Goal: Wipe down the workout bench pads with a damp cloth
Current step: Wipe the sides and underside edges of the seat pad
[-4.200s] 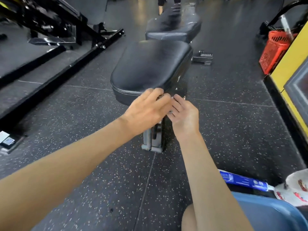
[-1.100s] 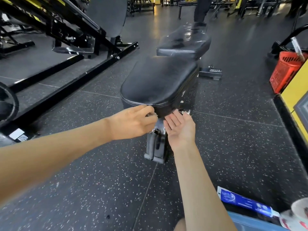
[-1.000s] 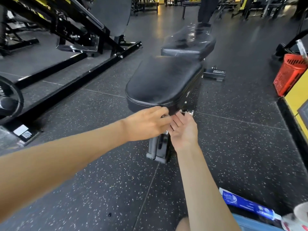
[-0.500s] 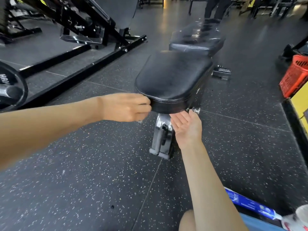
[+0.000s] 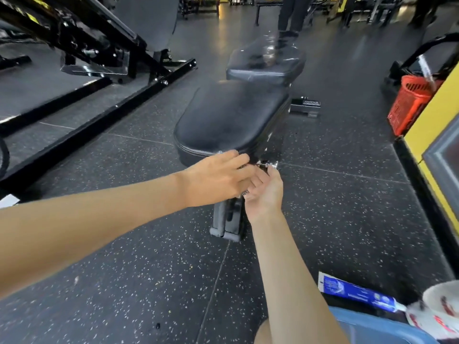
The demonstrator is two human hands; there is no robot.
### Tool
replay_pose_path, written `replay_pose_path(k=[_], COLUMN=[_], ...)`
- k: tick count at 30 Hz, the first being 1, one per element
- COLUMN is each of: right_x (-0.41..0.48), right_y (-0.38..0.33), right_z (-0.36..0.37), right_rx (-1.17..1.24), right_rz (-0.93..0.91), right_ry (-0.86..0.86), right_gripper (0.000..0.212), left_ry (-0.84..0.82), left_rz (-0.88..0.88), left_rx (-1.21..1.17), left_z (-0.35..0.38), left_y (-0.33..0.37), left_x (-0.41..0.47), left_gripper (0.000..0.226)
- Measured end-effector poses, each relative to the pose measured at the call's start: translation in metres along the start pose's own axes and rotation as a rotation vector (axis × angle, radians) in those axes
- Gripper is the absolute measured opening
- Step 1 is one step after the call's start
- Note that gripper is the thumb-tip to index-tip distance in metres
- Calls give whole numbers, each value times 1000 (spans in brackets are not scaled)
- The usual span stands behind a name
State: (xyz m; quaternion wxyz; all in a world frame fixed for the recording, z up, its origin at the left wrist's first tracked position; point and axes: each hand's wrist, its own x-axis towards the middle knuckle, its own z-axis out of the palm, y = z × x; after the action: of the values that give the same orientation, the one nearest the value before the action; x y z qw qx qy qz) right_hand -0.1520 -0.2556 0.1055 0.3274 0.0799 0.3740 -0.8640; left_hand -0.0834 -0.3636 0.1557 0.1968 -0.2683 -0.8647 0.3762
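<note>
A flat workout bench stands on the black speckled rubber floor, in the middle of the view and running away from the camera. Its seat pad is covered in smooth black upholstery, faintly glossy, with rounded corners and a piped seam along the front edge. Dull greyish smears can be made out across its top. The back pad is set just beyond it, across a narrow gap, and its surface is shinier, with light reflected from it. A chrome pin projects beneath the front right corner of the seat pad.

The left hand is laid back-up over the front edge of the seat pad, with its fingers bent. Bits of metal show at its edges, but whether anything is gripped cannot be told. The right hand is held palm-up just below the same edge, beside the pin, with its fingers nearly straight and relaxed. Their tips are partly hidden by the fingers of the left hand. The two hands are touching or very nearly so.

A red basket is seen at the right, against a yellow wall. A blue-and-white tube lies at the lower right. A black machine frame stands on the left, well apart from the bench.
</note>
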Motion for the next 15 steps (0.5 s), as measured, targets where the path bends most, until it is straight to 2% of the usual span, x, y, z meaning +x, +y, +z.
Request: replay_pose_path(k=[4, 7, 15], right_x=[-2, -5, -11], right_y=[-1, -9, -22], right_z=[-2, 0, -2], right_rx=[157, 246, 204], right_rz=[52, 92, 109], right_ry=[69, 73, 47], right_gripper=[32, 34, 41], left_ry=[-269, -482, -608], left_rz=[-24, -181, -4], left_rx=[-37, -56, 17], left_z=[-14, -15, -27], left_y=[1, -14, -11], left_x=[65, 106, 103], left_gripper=[17, 21, 24])
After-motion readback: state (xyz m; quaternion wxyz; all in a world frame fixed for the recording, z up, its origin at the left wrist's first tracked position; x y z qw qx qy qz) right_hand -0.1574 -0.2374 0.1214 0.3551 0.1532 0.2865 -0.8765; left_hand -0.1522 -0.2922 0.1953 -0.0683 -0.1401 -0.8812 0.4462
